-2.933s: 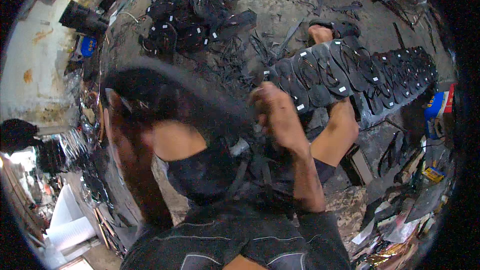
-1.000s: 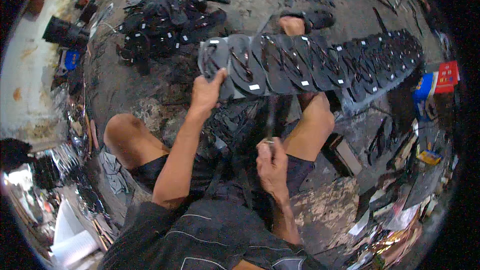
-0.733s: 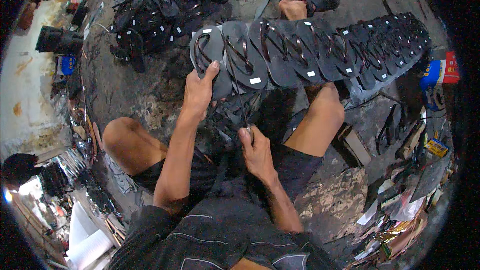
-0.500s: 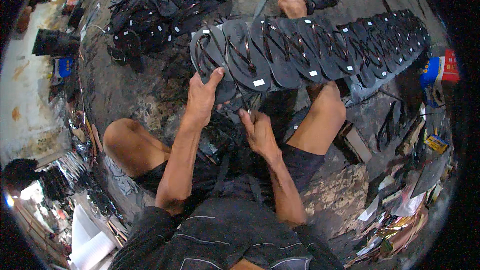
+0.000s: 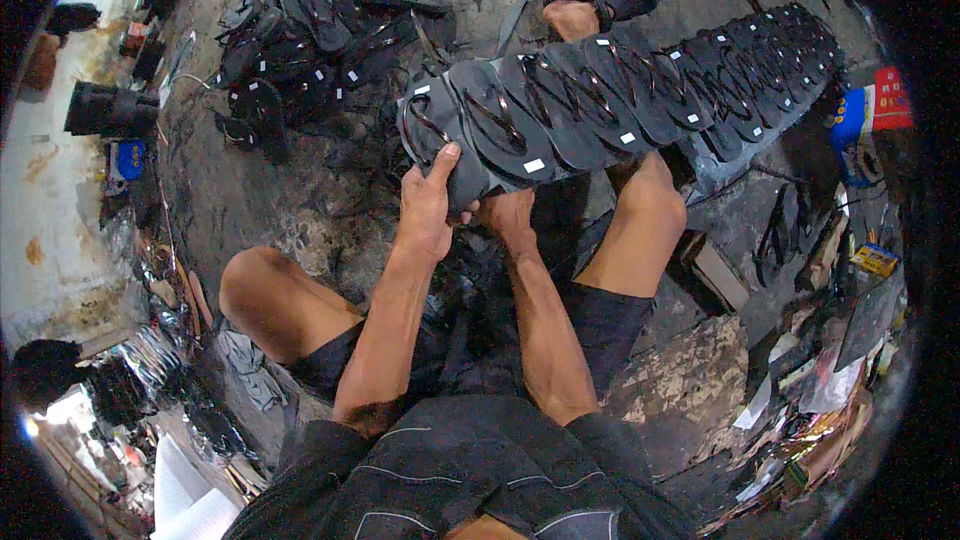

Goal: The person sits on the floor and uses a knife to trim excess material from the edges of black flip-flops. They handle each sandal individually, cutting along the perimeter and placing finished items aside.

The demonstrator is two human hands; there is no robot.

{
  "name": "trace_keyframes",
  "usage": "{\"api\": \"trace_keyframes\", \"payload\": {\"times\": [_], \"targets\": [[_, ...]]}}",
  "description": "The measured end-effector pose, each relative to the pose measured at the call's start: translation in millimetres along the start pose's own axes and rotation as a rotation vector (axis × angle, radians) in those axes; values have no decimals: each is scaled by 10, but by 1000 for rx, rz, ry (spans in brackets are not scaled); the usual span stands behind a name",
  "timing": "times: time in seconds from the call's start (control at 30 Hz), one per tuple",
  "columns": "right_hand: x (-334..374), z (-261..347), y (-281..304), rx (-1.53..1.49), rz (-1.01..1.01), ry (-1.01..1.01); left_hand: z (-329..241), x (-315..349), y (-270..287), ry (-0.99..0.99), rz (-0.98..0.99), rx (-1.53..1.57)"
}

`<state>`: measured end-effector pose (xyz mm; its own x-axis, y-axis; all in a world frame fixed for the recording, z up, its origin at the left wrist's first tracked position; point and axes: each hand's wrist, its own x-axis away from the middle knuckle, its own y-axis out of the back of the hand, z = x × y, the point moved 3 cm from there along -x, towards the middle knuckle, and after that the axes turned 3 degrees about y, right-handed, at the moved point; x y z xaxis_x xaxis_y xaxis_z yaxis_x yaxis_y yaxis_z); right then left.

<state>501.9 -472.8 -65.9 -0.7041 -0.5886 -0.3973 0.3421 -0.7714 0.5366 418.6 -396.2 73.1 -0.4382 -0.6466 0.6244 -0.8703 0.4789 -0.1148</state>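
Observation:
My left hand [image 5: 426, 208] grips the leftmost black flip-flop [image 5: 466, 176], its thumb pressed on the near end of the sole and its fingers curled underneath. Close beside it, my right hand [image 5: 512, 217] reaches under the row, its fingers hidden below the soles. To the right of the held flip-flop, a long row of overlapping black flip-flops [image 5: 572, 148] runs across my knee side toward the far right. They have shiny dark straps and small white stickers.
A heap of black flip-flops [image 5: 325, 15] lies on the dark floor at the far left. A rectangular block [image 5: 712, 270] sits right of my right knee. Scraps [image 5: 815, 425] litter the lower right, and a blue and red box [image 5: 860, 120] stands at the far right.
My right hand has moved up from below the leftmost flip-flop to underneath the row; a dark strip seen by its fingers is now hidden. My left hand keeps its grip.

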Motion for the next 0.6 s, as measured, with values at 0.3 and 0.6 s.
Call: {"api": "trace_keyframes", "payload": {"times": [0.3,0.6], "targets": [[-270,-291,-244,-120,318,-366,-118,34,66,18,-131,-137],[-679,-199,-587,-266,472,-416,-140,279,77,-46,-79,-270]]}}
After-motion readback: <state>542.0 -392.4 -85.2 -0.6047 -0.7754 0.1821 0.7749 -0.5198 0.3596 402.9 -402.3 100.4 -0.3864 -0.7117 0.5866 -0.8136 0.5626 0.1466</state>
